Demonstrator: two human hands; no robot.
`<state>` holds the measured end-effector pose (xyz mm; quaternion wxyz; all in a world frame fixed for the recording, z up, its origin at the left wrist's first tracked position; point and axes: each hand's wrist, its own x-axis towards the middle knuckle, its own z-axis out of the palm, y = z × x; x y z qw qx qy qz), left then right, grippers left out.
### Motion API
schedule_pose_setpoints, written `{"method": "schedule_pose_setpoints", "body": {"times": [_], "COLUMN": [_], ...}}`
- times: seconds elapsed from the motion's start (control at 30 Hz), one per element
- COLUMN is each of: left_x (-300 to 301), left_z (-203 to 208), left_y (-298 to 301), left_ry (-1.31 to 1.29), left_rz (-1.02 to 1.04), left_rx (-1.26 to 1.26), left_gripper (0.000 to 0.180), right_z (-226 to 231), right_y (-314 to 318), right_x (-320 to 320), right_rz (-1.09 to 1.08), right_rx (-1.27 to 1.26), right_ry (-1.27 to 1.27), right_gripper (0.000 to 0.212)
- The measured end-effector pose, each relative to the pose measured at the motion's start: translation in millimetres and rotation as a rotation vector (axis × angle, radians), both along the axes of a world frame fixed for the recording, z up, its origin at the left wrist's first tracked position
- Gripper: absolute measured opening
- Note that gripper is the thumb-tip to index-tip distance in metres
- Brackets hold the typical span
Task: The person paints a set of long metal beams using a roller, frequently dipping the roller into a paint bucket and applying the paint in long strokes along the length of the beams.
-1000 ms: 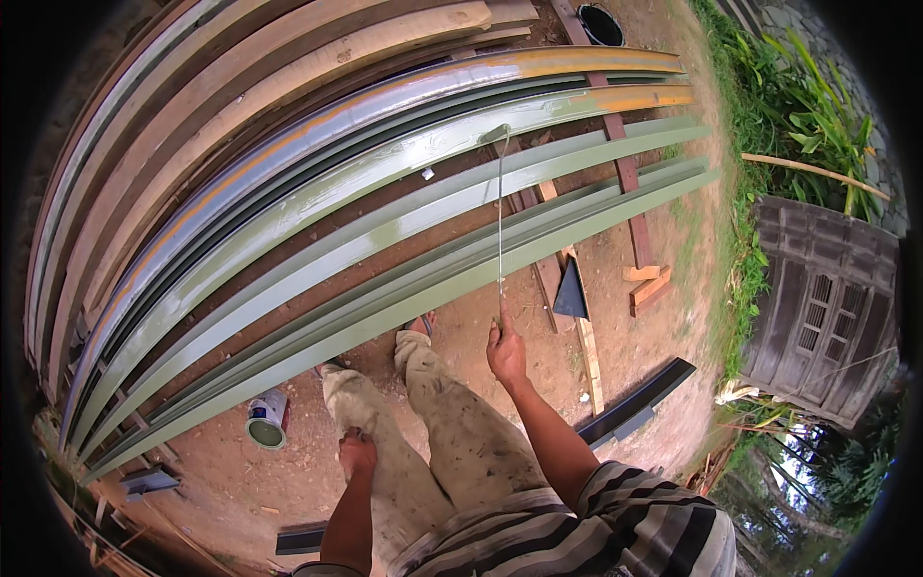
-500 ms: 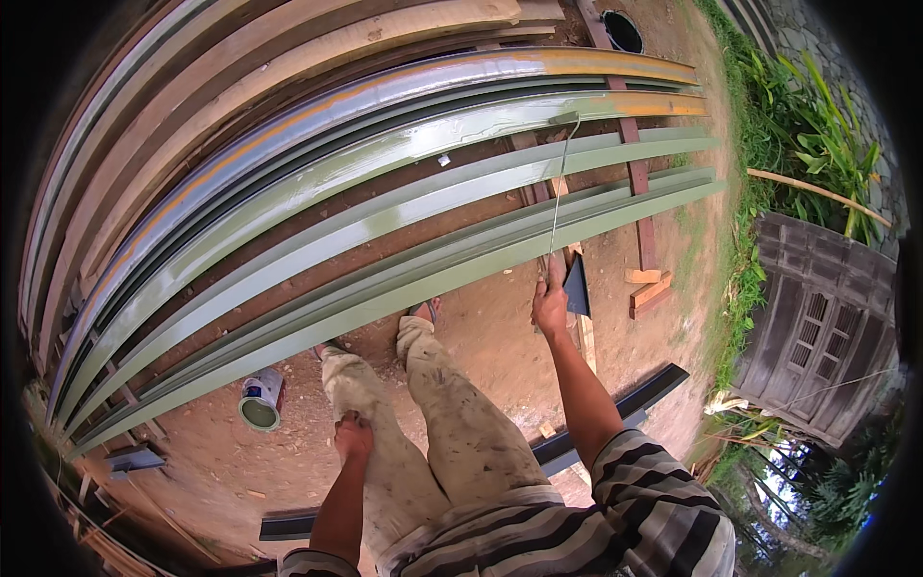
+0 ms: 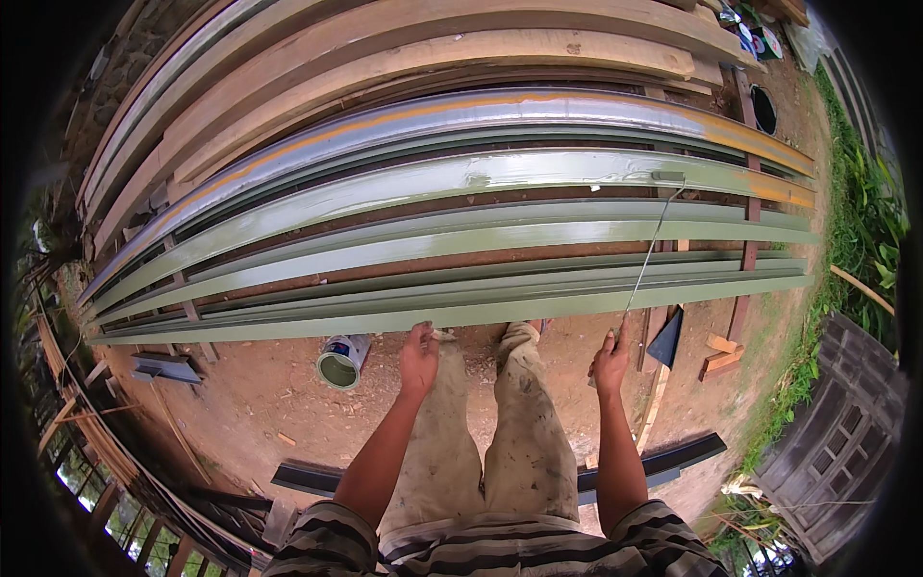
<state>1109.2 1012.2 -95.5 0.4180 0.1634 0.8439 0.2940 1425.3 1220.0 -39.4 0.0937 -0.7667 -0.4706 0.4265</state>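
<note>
My right hand (image 3: 610,363) is closed round the handle of a paint roller (image 3: 646,262), whose long thin wire reaches away from me. The roller head (image 3: 667,177) rests on a metal beam (image 3: 461,173) coated in glossy pale green paint, near its bare orange right end. My left hand (image 3: 419,358) is raised with fingers curled, close to the near edge of the nearest green beam (image 3: 385,319); nothing shows in it. Between these lies another green beam (image 3: 413,240). Left of my left hand, an open paint can (image 3: 341,363) stands on the dirt.
Beyond the green beams lie a grey-and-orange metal beam (image 3: 461,104) and wooden planks (image 3: 452,58). Dark red crossbars (image 3: 748,240) support the metal. A black angled piece (image 3: 665,337) and wood blocks (image 3: 723,358) lie right. A black bucket (image 3: 763,111) stands far right. Dark channels (image 3: 673,466) lie behind my legs.
My view has turned and shifted left. My left hand has risen from beside my thigh toward the nearest beam. The roller head has moved a little toward the beam's orange end.
</note>
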Motion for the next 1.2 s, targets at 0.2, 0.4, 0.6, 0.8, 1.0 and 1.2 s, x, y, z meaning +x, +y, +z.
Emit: {"method": "schedule_pose_setpoints", "body": {"times": [0.2,0.4,0.6,0.8,1.0,1.2], "left_x": [-214,-423,-545,-549,-547,-543], "left_z": [-43,-67,-116,-128,-115,-112], "left_y": [208,393,477,466,471,469], "left_ry": [0.430,1.090,1.160,1.244,1.272,1.370], "left_rz": [-0.224,-0.568,-0.750,-0.867,-0.932,-0.980], "left_rx": [0.073,0.229,-0.162,-0.115,-0.205,-0.171], "left_gripper": [0.056,0.068,0.085,0.083,0.082,0.077], "right_z": [-5,-11,-16,-7,16,-25], "right_y": [-29,-26,5,-27,-148,-78], "right_x": [-36,-85,-106,-160,-243,-214], "right_rz": [-0.010,-0.060,-0.151,-0.237,0.068,-0.104], "right_rx": [-0.005,-0.002,0.005,-0.096,-0.283,-0.100], "right_ry": [-0.042,-0.111,-0.141,-0.071,-0.303,-0.312], "right_gripper": [0.060,0.059,0.056,0.057,0.059,0.058]}}
